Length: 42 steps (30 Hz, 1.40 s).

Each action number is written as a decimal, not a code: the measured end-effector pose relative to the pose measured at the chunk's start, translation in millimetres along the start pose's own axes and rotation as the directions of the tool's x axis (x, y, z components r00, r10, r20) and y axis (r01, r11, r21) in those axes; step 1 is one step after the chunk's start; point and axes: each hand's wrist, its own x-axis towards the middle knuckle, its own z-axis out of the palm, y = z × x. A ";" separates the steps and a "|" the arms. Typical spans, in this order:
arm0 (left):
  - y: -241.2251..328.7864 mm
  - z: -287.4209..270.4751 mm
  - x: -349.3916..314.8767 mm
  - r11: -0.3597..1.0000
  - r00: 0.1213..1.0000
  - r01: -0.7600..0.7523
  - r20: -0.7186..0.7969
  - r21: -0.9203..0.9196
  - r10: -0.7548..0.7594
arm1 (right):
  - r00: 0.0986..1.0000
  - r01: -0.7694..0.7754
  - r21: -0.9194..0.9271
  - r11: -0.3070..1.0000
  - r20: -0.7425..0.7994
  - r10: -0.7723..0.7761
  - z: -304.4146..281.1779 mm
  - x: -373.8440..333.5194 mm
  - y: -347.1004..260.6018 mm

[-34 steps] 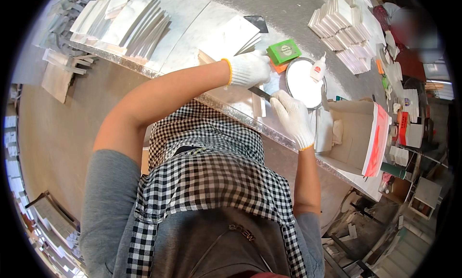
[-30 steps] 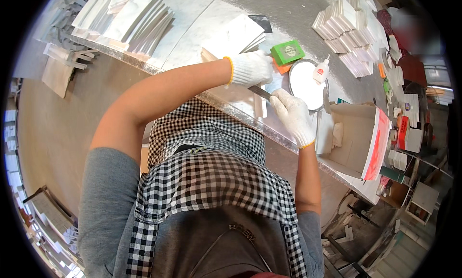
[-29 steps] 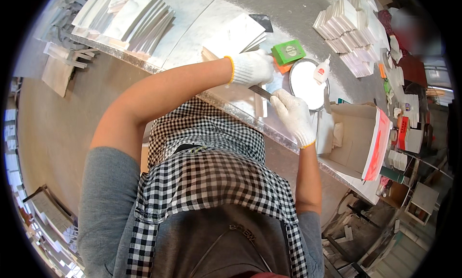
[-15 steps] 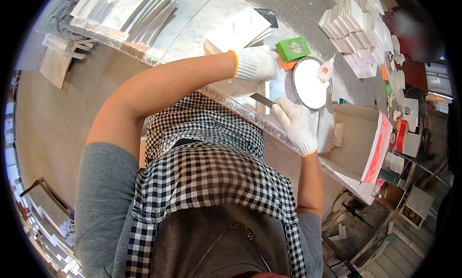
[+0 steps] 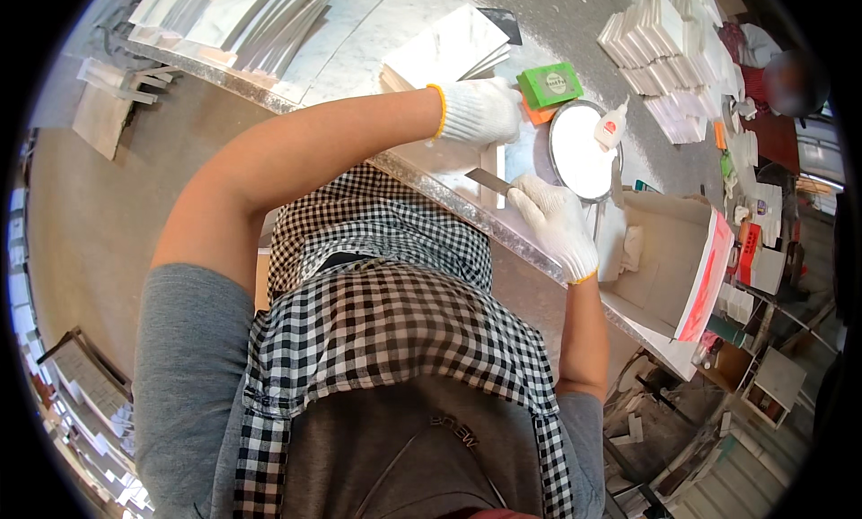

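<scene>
Both of my hands wear white gloves. My left hand reaches across the metal-edged table and curls over the far end of a flat white tile, next to an orange piece and a green block. My right hand grips a thin grey scraper blade, which points left over the tile's near edge. Just right of both hands stands a round metal dish of white paste, and a small white bottle with an orange tip leans at its rim.
A stack of white tiles lies behind my left hand. More white stacks stand at the back right, and grey-veined slabs at the back left. An open cardboard box with a red flap sits at the right.
My left hand has slid from the dish's edge back onto the white tile. My right hand has turned so the blade now lies flat, pointing left.
</scene>
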 end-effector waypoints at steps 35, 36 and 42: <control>4.3 -5.7 -2.8 0.996 0.995 0.023 0.092 0.088 -0.031 | 0.997 -0.065 0.089 0.994 0.045 0.062 -0.1 -16.7 1.1; 3.9 -6.7 -2.3 0.996 0.995 0.008 0.101 0.085 -0.016 | 0.994 -0.104 0.139 0.985 0.057 0.096 -0.8 -21.5 2.5; 5.2 -9.7 -2.1 0.992 0.995 0.001 0.096 0.129 -0.014 | 0.970 -0.143 0.347 0.927 -0.136 0.200 5.8 -34.2 19.1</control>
